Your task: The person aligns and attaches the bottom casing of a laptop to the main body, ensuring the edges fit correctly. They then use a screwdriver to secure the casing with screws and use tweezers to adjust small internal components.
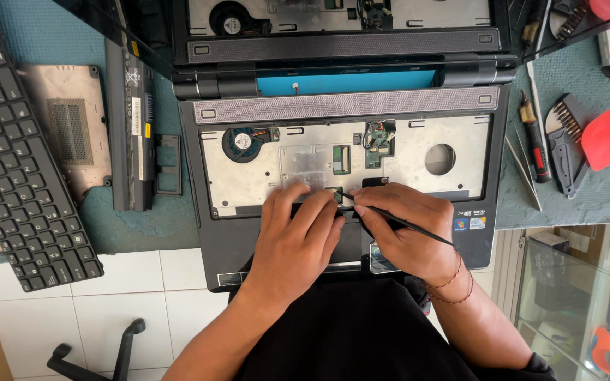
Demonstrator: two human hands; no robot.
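Left hand (pixel 298 236): lies palm down on the laptop's palm rest, its fingers (pixel 296 192) spread loosely and pressing on the metal plate just beside a small connector; they grasp nothing.
Right hand (pixel 407 233): fingers pinched around a thin black pointed tool (pixel 404 223), whose tip meets the same connector between the two hands.
Laptop (pixel 344 166): sits at the near edge of the table, straight in front of the person, keyboard taken out. A dull silver metal plate shows in the bay, with a round black fan (pixel 241 143) at its left, a small green circuit board (pixel 379 141) near the middle and a round hole (pixel 440 159) at the right. The frame is matt black plastic, with a grey perforated strip (pixel 347 106) along the hinge side.
Screen: stands open behind and mirrors the bay.
Keyboard (pixel 15 155): the loose black one lies slanted at the left, well apart from the laptop.
Cover plate (pixel 65 130): brownish, with a vent grid, just beside the keyboard.
Battery (pixel 132 120): long black bar between the cover plate and the laptop.
Tools at right: a screwdriver (pixel 534 141), a brush with a red plastic pick (pixel 600 139).
Table (pixel 601 190): covered in rough teal cloth.
Floor (pixel 72 296): white tiles below, with a black chair base (pixel 97 356).
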